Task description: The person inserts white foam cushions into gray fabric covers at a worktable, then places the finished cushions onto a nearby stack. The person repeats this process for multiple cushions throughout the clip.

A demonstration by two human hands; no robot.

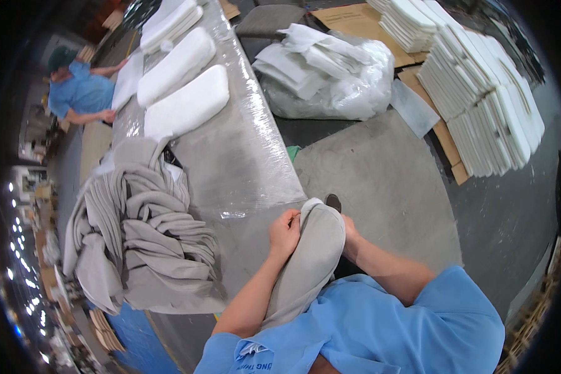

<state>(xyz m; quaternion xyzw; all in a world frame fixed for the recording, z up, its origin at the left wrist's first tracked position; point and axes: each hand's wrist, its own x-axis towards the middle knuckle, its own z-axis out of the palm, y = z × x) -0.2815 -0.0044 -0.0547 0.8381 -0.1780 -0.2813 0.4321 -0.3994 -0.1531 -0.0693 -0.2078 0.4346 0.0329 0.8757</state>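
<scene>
A long grey fabric cover (311, 249) with a rounded top hangs between my hands, close to my body. At its upper end a strip of white padding (312, 202) shows at the edge. My left hand (284, 234) pinches the cover's left side near the top, fingers curled in. On the opposite side my right hand (350, 235) grips the edge, its fingertips hidden behind the fabric. A big heap of grey fabric covers (149, 218) lies on the table (243, 143) to my left.
Several white pads (187, 100) lie along the table's far part, where a co-worker (81, 87) in blue handles one. Stacked white foam pads (480, 93) stand at right on cardboard (442, 131). A clear plastic bag (336, 81) of white sheets sits beyond the table.
</scene>
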